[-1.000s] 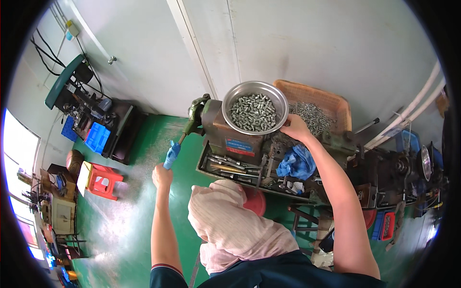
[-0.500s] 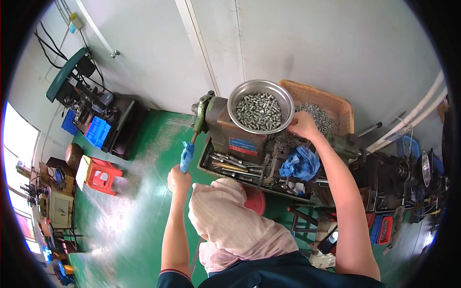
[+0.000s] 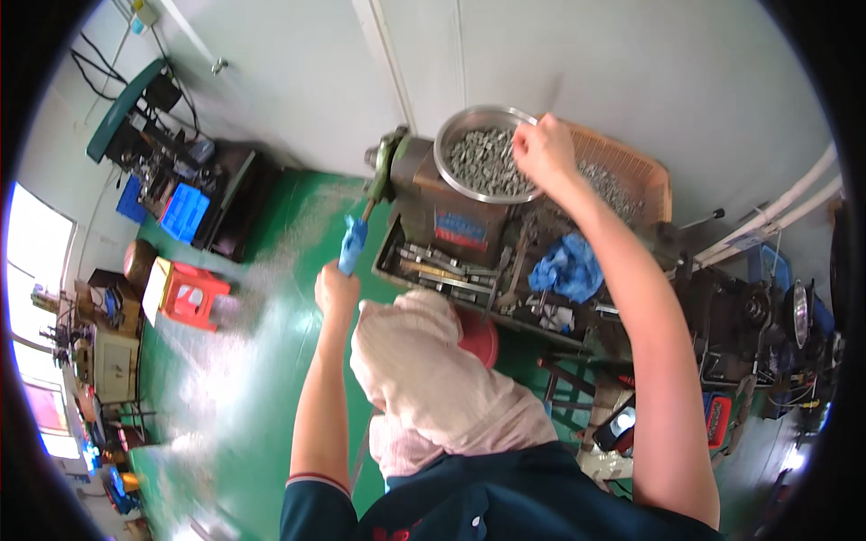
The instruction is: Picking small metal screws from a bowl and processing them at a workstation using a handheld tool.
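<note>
My left hand (image 3: 336,289) is wrapped round a lever handle (image 3: 353,245) covered in blue wrapping. The lever joins the green end of a bench machine (image 3: 383,171). Over the right side of a round steel bowl (image 3: 478,114) is my right hand (image 3: 546,155), its fingers bent together; whatever they may hold is too small to make out. Many short metal parts (image 3: 487,162) fill the bowl, which sits on top of the machine. Behind my right hand, an orange-brown plastic basket (image 3: 663,171) contains more small metal pieces (image 3: 606,187).
Tools (image 3: 442,269) lie in a tray along the machine's near side, beside a crumpled blue cloth (image 3: 568,269). A pinkish cloth (image 3: 442,388) covers my lap. On the green floor at left stands a red stool (image 3: 194,296). Another machine (image 3: 171,162) is by the wall.
My right hand has risen from between bowl and basket to above the bowl's right side. My left hand keeps its grip on the lever handle. The whole view has shifted slightly.
</note>
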Available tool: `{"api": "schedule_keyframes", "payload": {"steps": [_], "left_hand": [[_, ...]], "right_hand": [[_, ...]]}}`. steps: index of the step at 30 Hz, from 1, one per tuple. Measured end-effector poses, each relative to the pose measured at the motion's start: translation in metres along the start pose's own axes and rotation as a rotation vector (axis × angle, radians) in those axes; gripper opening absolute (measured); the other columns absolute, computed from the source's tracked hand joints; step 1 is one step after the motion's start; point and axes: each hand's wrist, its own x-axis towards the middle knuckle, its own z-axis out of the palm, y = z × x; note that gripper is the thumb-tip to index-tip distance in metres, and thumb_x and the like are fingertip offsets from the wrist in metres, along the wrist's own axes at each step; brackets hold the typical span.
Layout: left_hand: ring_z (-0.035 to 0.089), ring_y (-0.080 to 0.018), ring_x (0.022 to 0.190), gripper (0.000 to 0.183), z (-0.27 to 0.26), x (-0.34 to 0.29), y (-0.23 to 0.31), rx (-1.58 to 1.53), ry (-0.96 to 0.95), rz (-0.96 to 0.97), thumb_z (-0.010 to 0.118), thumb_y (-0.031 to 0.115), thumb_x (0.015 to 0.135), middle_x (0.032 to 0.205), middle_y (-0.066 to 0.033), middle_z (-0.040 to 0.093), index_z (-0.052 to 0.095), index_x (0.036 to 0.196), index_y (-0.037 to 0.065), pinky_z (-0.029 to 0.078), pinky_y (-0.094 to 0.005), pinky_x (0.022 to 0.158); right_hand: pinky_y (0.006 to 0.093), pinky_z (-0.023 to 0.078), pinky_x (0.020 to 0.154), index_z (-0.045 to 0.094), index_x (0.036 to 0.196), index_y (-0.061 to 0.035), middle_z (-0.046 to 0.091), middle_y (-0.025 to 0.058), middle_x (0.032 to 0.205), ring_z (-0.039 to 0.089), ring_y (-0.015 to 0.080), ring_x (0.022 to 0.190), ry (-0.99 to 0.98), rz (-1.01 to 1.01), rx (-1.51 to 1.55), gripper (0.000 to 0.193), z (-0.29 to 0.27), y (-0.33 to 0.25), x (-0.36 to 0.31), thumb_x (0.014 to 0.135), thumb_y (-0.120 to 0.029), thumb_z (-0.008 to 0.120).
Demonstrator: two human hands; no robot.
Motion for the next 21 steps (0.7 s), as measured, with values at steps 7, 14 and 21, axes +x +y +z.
{"api": "schedule_keyframes", "payload": {"steps": [7,14,21], "left_hand": [[0.062,-0.0371,0.085,0.022,0.002,0.006,-0.002,0.036,-0.064,-0.035,0.058,0.016,0.071,0.087,-0.0199,0.064,0.067,0.089,0.008,0.048,-0.0443,0.075],[0.062,-0.0373,0.084,0.023,0.002,0.011,-0.012,0.040,-0.090,0.058,0.059,0.019,0.072,0.086,-0.0212,0.064,0.066,0.089,0.004,0.047,-0.0441,0.075],[0.062,-0.0361,0.085,0.023,0.004,0.008,-0.008,0.053,-0.089,0.005,0.061,0.019,0.072,0.086,-0.0194,0.065,0.066,0.090,0.006,0.048,-0.0439,0.075]], "right_hand": [[0.0394,0.048,0.068,0.063,0.067,-0.0079,0.061,0.0070,0.064,0.056,0.0272,0.076,-0.058,-0.054,0.208,0.005,0.000,-0.001,0.002,0.070,-0.009,0.058],[0.0382,0.048,0.068,0.063,0.069,-0.0089,0.061,0.0051,0.063,0.056,0.0265,0.074,-0.030,-0.013,0.249,0.006,0.007,0.005,0.004,0.071,-0.012,0.059],[0.0382,0.048,0.068,0.063,0.070,-0.0087,0.062,0.0053,0.063,0.056,0.0270,0.073,0.052,-0.033,0.237,0.008,0.010,0.007,0.000,0.073,-0.014,0.058]]}}
